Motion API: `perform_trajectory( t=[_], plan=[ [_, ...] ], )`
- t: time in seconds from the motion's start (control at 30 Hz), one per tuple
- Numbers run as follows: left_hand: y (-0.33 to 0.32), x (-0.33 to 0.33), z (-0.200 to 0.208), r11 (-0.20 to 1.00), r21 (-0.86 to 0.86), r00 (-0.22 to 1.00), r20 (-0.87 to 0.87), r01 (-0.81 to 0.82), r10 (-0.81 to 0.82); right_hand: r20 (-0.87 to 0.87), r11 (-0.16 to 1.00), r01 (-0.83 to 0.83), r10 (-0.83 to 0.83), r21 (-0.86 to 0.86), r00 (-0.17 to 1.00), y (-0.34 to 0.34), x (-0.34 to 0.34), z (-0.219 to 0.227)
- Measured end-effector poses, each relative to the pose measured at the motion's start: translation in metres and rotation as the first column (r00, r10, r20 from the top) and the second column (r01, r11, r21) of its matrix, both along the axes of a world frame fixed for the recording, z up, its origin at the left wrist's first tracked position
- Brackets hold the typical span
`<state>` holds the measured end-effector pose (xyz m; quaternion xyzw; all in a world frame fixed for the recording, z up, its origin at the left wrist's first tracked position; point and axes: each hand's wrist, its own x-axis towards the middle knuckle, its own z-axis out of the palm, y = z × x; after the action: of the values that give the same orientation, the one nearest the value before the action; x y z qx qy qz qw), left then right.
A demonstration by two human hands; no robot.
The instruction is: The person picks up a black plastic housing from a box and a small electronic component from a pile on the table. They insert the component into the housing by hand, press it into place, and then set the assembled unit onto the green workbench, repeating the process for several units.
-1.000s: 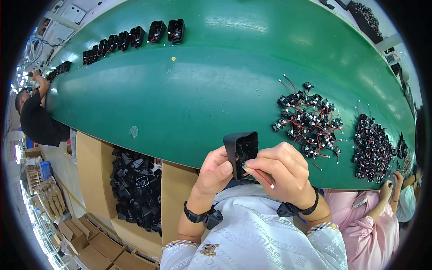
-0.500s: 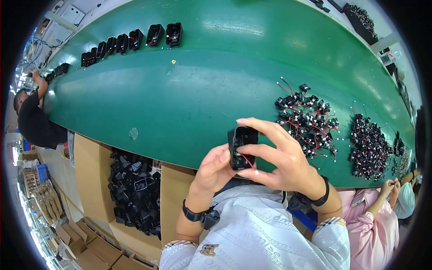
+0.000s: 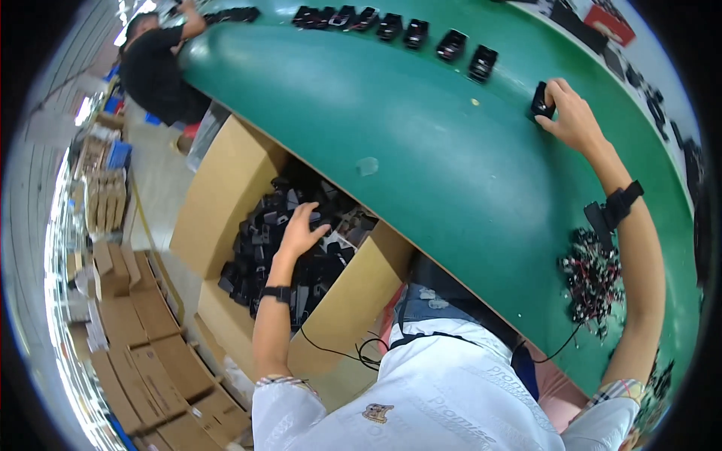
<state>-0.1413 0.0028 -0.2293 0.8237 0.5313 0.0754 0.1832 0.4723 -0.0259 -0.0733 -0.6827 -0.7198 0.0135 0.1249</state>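
My right hand (image 3: 574,122) is stretched out over the green table (image 3: 444,173), its fingers closed round a black plastic housing (image 3: 540,102). That housing is at the right end of a spaced row of similar black housings, the nearest being one black housing (image 3: 483,63) to its left. At lower left, my left hand (image 3: 302,233) hangs over an open cardboard box (image 3: 218,192), thumb and fingers apart with nothing in them. Beneath it lies a heap of black plastic housings (image 3: 259,237); whether the fingertips touch any cannot be told.
A tangle of small black parts with red wires (image 3: 590,282) lies on the table beside my right forearm. A co-worker in black (image 3: 154,75) works at the far left. Stacked brown cartons (image 3: 143,361) stand on the floor at left. A thin black cable (image 3: 368,353) loops below the box.
My hands have parted from the housing they both worked on. The right carried a housing to the row's end; the left dropped down over the box. The whole view has swung left.
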Motion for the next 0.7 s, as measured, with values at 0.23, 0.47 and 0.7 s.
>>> perform_trajectory(
  t=[0.23, 0.47, 0.7],
  plan=[
    [0.033, 0.021, -0.047, 0.965, 0.185, 0.981, 0.075, -0.189, 0.178, -0.137, 0.967, 0.208, -0.188, 0.146, 0.973, 0.058, -0.006, -0.040],
    [0.054, 0.045, -0.064, 0.984, 0.123, 0.974, -0.174, -0.127, 0.147, -0.126, 0.957, 0.260, -0.245, 0.127, 0.961, 0.073, 0.010, -0.038],
    [0.034, 0.027, -0.032, 0.975, 0.220, 1.000, 0.029, -0.019, 0.013, -0.171, 0.969, 0.226, -0.208, 0.096, 0.963, 0.082, 0.003, -0.031]
  ],
)
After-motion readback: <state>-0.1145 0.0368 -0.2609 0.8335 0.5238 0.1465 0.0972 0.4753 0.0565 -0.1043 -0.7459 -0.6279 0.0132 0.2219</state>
